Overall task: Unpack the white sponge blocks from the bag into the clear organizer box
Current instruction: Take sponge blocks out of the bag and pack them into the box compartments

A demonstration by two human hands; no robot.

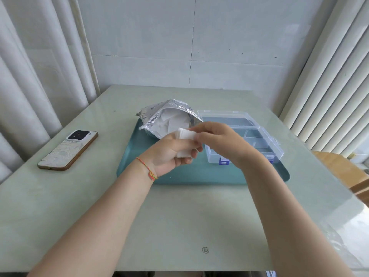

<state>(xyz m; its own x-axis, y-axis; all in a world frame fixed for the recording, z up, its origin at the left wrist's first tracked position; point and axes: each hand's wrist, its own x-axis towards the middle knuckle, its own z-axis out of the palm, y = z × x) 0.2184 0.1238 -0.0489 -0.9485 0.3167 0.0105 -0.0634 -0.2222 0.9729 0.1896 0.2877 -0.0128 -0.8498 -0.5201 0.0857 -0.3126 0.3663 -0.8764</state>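
A silver foil bag (157,114) lies open on the teal tray (191,174), with several white sponge blocks (171,121) showing in its mouth. To its right stands the clear organizer box (257,134), lid open, with blue latches at the front. My left hand (169,154) grips a stack of white sponge blocks (186,136) above the tray, in front of the bag. My right hand (219,140) pinches the top right edge of that stack. The right hand hides part of the box's left side.
A phone (68,149) in a pale patterned case lies face down on the table's left side. Curtains hang at left and right, a tiled wall stands behind. A wooden piece (343,168) sits off the table's right edge.
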